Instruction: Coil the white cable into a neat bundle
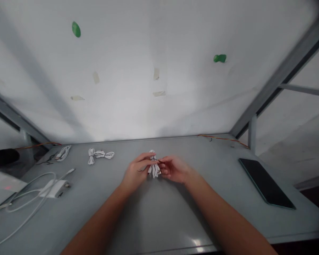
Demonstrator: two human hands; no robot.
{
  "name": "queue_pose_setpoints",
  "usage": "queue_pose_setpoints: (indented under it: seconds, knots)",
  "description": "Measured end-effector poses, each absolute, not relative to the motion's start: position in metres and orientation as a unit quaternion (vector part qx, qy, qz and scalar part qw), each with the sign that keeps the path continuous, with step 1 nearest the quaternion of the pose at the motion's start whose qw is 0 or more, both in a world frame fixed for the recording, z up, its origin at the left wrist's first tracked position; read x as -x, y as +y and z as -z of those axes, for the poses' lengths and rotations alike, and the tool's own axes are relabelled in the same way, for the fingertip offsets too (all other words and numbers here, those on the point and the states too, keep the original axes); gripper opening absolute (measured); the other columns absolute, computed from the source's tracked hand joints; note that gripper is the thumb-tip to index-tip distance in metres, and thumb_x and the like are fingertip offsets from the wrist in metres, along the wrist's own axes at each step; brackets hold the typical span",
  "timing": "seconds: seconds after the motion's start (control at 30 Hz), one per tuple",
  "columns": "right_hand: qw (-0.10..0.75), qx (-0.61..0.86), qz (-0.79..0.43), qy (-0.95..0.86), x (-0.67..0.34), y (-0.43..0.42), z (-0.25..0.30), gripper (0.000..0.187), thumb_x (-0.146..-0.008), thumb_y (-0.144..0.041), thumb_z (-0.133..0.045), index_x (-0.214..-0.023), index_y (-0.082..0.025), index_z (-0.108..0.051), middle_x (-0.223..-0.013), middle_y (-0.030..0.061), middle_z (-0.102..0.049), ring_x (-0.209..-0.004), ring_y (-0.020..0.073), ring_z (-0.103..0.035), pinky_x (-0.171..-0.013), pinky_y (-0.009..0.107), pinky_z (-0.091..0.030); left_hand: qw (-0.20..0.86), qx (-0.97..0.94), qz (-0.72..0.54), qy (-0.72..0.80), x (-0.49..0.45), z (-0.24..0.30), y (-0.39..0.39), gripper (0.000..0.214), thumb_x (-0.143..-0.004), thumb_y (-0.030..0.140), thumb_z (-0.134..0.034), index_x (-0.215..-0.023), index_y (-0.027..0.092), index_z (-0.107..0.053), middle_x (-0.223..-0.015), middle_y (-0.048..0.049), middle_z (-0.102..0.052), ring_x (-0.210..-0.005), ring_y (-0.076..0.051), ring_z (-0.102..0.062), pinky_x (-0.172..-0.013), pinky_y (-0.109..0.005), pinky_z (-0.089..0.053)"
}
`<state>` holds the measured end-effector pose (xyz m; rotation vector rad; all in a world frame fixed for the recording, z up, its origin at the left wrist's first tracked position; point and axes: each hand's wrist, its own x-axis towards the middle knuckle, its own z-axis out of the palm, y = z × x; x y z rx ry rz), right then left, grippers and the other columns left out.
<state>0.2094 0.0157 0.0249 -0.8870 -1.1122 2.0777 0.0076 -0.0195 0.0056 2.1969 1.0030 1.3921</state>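
A coiled white cable (pixel 154 171) stands bunched above the middle of the grey table. Around its waist runs a thin black twist tie (pixel 154 159). My left hand (pixel 136 172) grips the bundle from the left, fingers closed on it. From the other side my right hand (pixel 177 169) pinches the twist tie's end between thumb and fingers. White connector ends poke out at the bottom of the coil. Left of my hands lie two cable bundles, one upright (pixel 91 156) and one sideways (pixel 107 154), each bound with a dark tie.
Another white cable (pixel 64 153) lies at the back left beside loose black ties (pixel 46 161). A white power adapter (pixel 54 188) with its long cord sits nearer. At the right rests a dark-screened tablet or phone (pixel 267 182). Thin orange wires (pixel 223 137) run along the back edge.
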Motion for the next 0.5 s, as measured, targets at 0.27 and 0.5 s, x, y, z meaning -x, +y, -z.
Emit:
queue_pose_setpoints:
  seconds: [0.27, 0.5]
  knots:
    - [0.390, 0.489, -0.565, -0.538, -0.206, 0.041, 0.007, 0.008, -0.084, -0.025, -0.065, -0.083, -0.018, -0.069, -0.065, -0.0006, -0.061, -0.052, 0.0134, -0.052, -0.051, 0.027, -0.042, 0.263, -0.699, -0.487, 0.453, 0.003, 0.009, -0.002, 0.026, -0.094, 0.018, -0.055, -0.096, 0.022, -0.080, -0.128, -0.0115, -0.072, -0.117, -0.023, -0.070, -0.102, -0.041, -0.057]
    - [0.450, 0.412, -0.342, -0.714, -0.203, 0.035, 0.009, 0.022, -0.083, -0.017, -0.066, -0.103, -0.023, -0.074, -0.104, 0.0060, -0.069, -0.088, 0.0178, -0.066, -0.079, 0.032, -0.054, 0.409, -0.599, -0.525, 0.445, 0.005, 0.006, -0.001, 0.018, -0.090, 0.033, -0.067, -0.090, 0.021, -0.080, -0.124, -0.0113, -0.075, -0.110, -0.025, -0.072, -0.098, -0.040, -0.057]
